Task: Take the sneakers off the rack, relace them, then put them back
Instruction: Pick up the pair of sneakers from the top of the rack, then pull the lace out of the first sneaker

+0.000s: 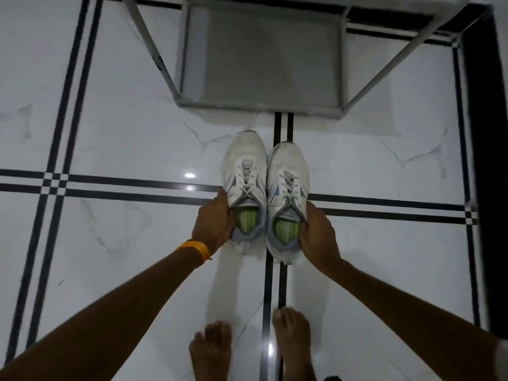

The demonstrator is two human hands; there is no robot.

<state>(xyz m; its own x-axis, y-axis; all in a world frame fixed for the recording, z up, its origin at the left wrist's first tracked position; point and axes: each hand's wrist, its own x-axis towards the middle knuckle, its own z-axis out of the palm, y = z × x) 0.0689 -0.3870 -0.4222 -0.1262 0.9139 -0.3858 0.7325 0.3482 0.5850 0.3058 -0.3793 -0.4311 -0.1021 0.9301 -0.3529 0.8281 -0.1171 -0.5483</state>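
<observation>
On marble tile floor (123, 119) before the grey shoe rack (261, 103), left hand (213, 225) and right hand (319, 235) each grip a white sneaker: left sneaker (244, 163), right sneaker (288, 171); whether leaving or returning is unclear, laces look threaded.

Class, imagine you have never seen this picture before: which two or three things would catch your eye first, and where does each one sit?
First, the pair of white sneakers with green insoles at the centre, side by side, toes pointing to the grey rack at the top. The left hand grips one heel, the right hand the other. Next, the orange wristband on the left wrist, and the bare feet on the white, black-striped floor at the bottom.
</observation>
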